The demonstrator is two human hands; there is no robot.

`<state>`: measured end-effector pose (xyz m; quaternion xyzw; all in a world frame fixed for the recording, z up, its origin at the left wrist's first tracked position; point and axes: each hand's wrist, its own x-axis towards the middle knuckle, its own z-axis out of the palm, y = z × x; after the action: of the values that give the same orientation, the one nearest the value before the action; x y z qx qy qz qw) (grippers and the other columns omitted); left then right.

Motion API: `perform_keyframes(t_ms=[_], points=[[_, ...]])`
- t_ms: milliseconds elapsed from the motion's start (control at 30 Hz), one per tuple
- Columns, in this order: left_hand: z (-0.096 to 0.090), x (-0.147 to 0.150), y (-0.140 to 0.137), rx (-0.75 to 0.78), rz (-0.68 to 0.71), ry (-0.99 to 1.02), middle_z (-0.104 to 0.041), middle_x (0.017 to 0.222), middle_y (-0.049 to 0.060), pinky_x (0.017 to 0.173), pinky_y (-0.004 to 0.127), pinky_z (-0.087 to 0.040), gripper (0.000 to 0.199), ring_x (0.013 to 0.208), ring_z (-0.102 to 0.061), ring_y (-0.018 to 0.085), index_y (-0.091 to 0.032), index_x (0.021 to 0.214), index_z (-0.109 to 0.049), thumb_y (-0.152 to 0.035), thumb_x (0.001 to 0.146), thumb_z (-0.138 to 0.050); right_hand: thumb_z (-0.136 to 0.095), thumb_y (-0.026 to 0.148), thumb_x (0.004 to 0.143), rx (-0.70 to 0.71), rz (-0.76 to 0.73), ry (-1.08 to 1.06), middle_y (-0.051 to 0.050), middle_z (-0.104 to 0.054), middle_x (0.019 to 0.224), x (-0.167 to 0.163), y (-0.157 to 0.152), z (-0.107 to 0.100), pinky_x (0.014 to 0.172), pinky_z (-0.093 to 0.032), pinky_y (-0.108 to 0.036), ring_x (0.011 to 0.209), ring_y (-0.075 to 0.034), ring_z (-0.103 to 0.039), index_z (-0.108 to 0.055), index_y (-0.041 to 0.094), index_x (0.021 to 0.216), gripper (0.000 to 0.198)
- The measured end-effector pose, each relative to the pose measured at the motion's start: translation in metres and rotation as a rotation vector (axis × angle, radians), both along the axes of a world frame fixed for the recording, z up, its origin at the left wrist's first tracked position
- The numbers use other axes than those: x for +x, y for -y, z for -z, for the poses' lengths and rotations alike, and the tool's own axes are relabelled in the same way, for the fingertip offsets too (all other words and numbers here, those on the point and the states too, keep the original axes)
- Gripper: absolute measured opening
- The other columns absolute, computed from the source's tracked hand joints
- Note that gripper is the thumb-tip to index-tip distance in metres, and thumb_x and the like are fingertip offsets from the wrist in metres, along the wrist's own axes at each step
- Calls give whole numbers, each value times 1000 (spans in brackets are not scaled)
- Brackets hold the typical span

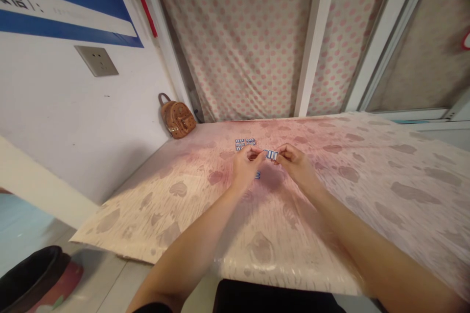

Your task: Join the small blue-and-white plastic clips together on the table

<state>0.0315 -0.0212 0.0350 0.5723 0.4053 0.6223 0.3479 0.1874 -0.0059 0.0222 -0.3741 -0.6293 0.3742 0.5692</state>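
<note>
Above the table, my left hand [245,167] and my right hand [298,164] pinch opposite ends of a small blue-and-white strip [270,155]. White rectangles with blue borders run along it; its exact kind is too small to make out. Several similar blue-and-white pieces [245,142] lie in rows on the table just beyond my left hand, which partly covers them. Another small blue piece [258,175] shows beside my left wrist, mostly hidden by it.
A patterned pinkish plastic cloth covers the table [352,215]. At its far left corner, a small brown backpack [178,118] leans by the wall. A spotted curtain [242,39] hangs behind the far edge. On the floor at lower left stands a dark-lined bin [40,279].
</note>
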Motion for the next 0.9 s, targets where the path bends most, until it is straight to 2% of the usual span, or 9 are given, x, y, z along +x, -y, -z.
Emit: perform_keyframes(t_ms=[267,400,533,633,733,833,900], points=[[2,0,-1,39,-25,-5,-66,72,1,69,24,-48,13,69,-62,12,-17,75,-63,-26,80,-71,-59,57,86,-51,-28,-50,-3,-69,76,-2,4,-4,76,-55,-37,70,-18,-67,-64,21,81,36],[2,0,-1,34,-19,-13,-66,72,1,69,24,-48,14,68,-62,12,-17,75,-63,-27,80,-71,-67,51,81,-29,-18,-13,-2,-69,75,-1,3,-2,72,-54,-35,67,-17,-64,-64,21,79,31],[2,0,-4,-60,64,46,-69,74,2,67,24,-49,21,68,-64,13,-17,91,-67,-30,76,-75,-65,45,84,18,-1,-3,-2,-67,74,0,1,0,69,-52,-33,66,-16,-62,-63,20,79,25],[4,-1,-7,-122,120,35,-70,74,3,66,25,-49,20,67,-63,13,-16,84,-71,-33,75,-75,-63,43,84,36,14,2,-1,-66,71,-1,2,0,68,-51,-33,65,-16,-61,-61,21,78,23],[5,-3,-9,-154,121,65,-70,72,3,67,25,-50,20,65,-62,12,-15,78,-72,-35,75,-75,-63,39,84,75,46,66,0,-65,74,-2,6,-2,71,-51,-35,68,-18,-62,-63,22,94,20],[6,-4,-8,-172,118,94,-70,73,3,68,25,-50,21,66,-62,12,-15,79,-73,-36,75,-75,-63,32,85,169,89,235,-1,-67,86,-3,13,-6,78,-51,-37,78,-20,-64,-60,26,120,36],[7,-5,-8,-181,122,95,-70,74,3,69,25,-50,21,67,-62,12,-16,80,-74,-37,76,-75,-61,29,86,224,110,331,-2,-69,95,-4,17,-8,81,-51,-39,81,-21,-64,-61,28,122,36]])
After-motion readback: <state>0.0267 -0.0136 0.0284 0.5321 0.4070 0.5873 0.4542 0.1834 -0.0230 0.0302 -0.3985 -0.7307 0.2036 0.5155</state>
